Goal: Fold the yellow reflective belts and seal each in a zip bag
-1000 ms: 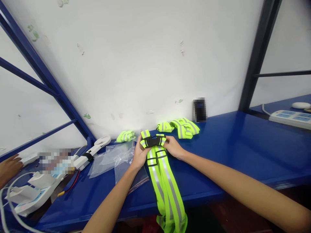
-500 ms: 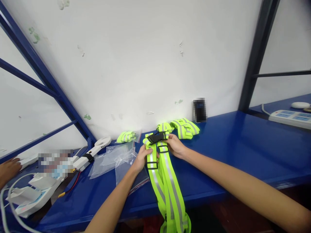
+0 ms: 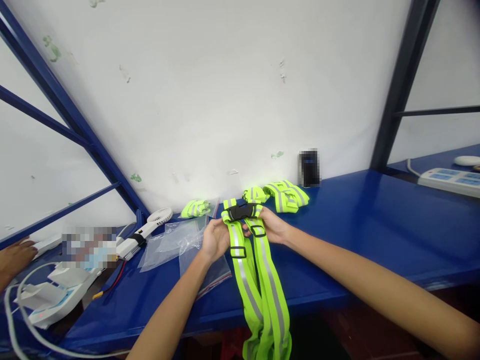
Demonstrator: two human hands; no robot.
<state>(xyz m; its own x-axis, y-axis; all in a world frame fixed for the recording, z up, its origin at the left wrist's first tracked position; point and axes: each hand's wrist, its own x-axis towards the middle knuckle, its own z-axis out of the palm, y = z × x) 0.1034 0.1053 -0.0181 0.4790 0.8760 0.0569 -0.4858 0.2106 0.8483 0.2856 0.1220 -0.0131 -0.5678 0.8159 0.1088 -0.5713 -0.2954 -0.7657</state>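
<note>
Harness straps [image 3: 273,280], one yellow-green reflective set, are hanging past the front edge of the bench [image 3: 337,225]. The left hand [image 3: 216,241] is gripping them beside one black buckle [image 3: 240,212]; the right hand [image 3: 275,226] is gripping them at its other end. Two black sliders [image 3: 258,231] are showing below. Three folded bundles [image 3: 287,196] are lying by the wall [image 3: 210,100]. Clear bags [image 3: 163,247], overlapping too much to count, are lying near the left hand.

We identify a blue table [image 3: 348,225] as the support surface. Along its rear, right to left, we find a blurred dark upright object [image 3: 309,170], a large strap bundle [image 3: 288,195], a small strap bundle [image 3: 255,194], a third strap bundle [image 3: 195,208] and a white fan [image 3: 159,216]. Clear plastic bags [image 3: 161,250] lie nearer the front.
</note>
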